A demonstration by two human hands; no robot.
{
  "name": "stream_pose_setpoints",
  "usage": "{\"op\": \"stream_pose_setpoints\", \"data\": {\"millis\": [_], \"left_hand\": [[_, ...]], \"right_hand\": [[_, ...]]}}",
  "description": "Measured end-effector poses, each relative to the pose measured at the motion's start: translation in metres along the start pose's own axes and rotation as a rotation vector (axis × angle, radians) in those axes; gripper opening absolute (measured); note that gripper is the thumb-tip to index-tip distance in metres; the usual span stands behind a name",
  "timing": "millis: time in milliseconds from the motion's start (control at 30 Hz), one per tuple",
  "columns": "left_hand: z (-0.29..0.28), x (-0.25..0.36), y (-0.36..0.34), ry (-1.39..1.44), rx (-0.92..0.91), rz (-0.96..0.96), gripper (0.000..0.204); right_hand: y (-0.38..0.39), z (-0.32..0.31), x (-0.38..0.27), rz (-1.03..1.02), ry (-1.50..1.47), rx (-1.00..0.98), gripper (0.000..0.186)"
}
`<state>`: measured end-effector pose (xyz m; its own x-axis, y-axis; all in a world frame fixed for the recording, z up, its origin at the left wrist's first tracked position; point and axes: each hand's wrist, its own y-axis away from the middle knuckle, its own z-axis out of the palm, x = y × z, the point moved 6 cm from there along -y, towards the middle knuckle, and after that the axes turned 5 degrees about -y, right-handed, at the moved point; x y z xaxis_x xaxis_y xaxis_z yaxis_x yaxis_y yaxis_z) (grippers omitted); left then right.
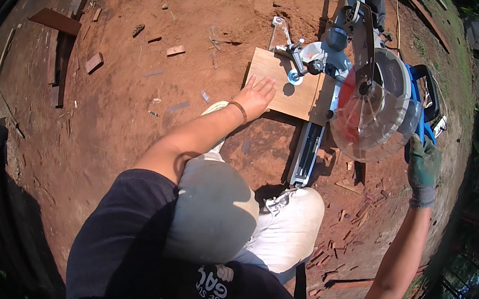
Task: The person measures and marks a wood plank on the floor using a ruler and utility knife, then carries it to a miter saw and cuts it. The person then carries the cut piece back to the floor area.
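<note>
A flat wooden board (288,99) lies across the base of a miter saw (387,88). My bare left hand (255,97) rests on the board's near left part, fingers stretched out over its surface. Above the board stands a hold-down clamp (297,58), its round pad on or just over the wood. On the saw's right side, my right hand (424,164), in a green and grey work glove, is wrapped round the blue handle (424,125). The clear blade guard (375,124) hangs to the right of the board; I cannot tell whether the blade turns.
The saw's metal slide rail (306,157) reaches toward my knees. Offcuts (94,63) and wood scraps (176,50) litter the reddish dirt. Longer planks (61,58) lie at the left, and a heap of reddish scraps (341,241) spreads at the right. A cable (400,18) runs behind the saw.
</note>
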<state>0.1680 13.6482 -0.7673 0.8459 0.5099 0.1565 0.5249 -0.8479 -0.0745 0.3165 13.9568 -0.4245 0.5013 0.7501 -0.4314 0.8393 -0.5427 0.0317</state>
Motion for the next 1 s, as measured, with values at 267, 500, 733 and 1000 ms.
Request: {"op": "stream_pose_setpoints", "data": {"millis": [267, 500, 733, 1000], "left_hand": [[0.001, 0.001, 0.000, -0.029, 0.004, -0.005, 0.071], [0.002, 0.001, -0.001, -0.031, -0.005, -0.005, 0.070], [0.006, -0.001, -0.001, -0.021, -0.008, -0.013, 0.072], [0.011, 0.001, -0.001, -0.059, -0.014, -0.020, 0.074]], "right_hand": [[0.016, 0.018, 0.021, -0.061, -0.242, 0.038, 0.047], [0.038, 0.039, 0.068, -0.161, -0.283, 0.138, 0.050], [0.063, 0.052, 0.082, -0.036, -0.248, 0.178, 0.043], [0.072, 0.066, 0.091, -0.099, -0.353, 0.196, 0.047]]}}
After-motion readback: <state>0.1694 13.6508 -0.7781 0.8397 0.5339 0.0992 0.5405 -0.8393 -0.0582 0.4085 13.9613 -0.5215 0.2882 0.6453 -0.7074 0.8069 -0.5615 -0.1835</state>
